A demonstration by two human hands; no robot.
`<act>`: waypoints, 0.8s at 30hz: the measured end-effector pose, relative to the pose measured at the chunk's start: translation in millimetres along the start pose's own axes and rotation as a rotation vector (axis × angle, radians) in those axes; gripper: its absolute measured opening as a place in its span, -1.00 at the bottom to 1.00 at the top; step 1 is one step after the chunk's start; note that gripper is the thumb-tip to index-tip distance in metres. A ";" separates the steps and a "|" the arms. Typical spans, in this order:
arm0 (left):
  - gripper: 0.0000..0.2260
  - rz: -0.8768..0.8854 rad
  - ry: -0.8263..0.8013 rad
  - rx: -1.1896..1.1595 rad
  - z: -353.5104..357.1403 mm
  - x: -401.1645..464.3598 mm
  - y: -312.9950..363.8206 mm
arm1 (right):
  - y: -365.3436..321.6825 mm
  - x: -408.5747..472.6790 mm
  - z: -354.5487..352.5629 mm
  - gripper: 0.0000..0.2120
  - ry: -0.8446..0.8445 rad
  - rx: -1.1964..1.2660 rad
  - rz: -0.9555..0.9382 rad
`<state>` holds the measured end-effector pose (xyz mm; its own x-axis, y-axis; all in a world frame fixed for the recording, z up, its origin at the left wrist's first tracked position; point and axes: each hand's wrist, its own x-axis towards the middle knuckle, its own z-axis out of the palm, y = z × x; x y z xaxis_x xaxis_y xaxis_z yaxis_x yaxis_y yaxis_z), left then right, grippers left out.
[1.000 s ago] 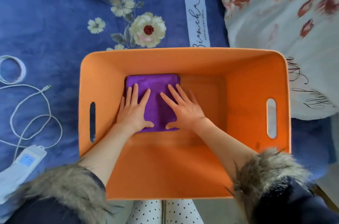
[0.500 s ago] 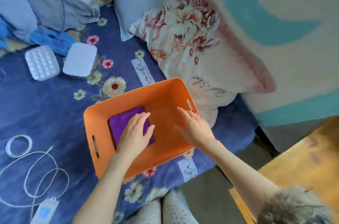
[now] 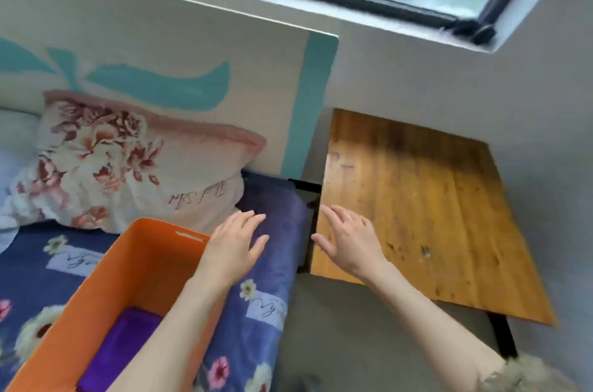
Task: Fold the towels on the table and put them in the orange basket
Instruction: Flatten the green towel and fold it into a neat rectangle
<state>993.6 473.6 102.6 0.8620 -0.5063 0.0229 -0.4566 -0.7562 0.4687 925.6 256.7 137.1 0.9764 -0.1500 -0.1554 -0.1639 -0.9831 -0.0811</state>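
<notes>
Lying at the bottom of the orange basket [image 3: 106, 289], at about seven o'clock in the view, the folded purple towel [image 3: 122, 350] sits flat against the basket's floor, partly hidden by the left forearm. That basket rests on a blue flowered bedspread [image 3: 266, 295], with a floral pillow [image 3: 122, 173] behind it at ten o'clock. Both hands are empty and apart, fingers spread and relaxed: the left hand [image 3: 234, 250] hovers over the bedspread just past the basket's far rim, and the right hand [image 3: 349, 240] hangs over the near edge of the wooden table [image 3: 417, 215], which fills the three o'clock side. No towel shows on the tabletop, so this looks like a check for more work; the task may well be finished. To do this step well, I would sweep the gaze across the whole table and its far corners before reaching, and keep the hands loose until a towel is actually found.
</notes>
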 end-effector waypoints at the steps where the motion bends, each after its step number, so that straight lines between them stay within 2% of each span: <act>1: -0.54 0.067 -0.031 0.010 4.0 7.5 18.7 | 16.7 -15.5 -5.2 -0.37 0.012 0.007 0.064; 7: -0.54 0.481 -0.151 0.017 32.0 23.7 156.0 | 110.7 -135.6 -24.1 -0.42 0.116 0.099 0.438; 12: -0.56 0.785 -0.239 0.034 71.3 -17.9 274.3 | 160.9 -274.7 -21.2 -0.41 0.212 0.159 0.761; 17: -0.56 1.057 -0.354 0.003 117.4 -109.6 377.7 | 170.7 -436.2 -1.3 -0.44 0.282 0.202 1.075; 20: -0.49 1.230 -0.434 -0.006 145.0 -172.5 426.1 | 160.6 -526.9 14.4 -0.45 0.289 0.200 1.253; 24: -0.56 1.376 -0.540 -0.027 174.9 -258.4 477.2 | 140.7 -628.3 37.7 -0.45 0.323 0.227 1.467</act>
<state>514.5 171.1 165.9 -0.4226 -0.8967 0.1320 -0.8192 0.4402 0.3676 283.8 216.5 186.2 -0.0816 -0.9965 -0.0176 -0.9760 0.0835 -0.2013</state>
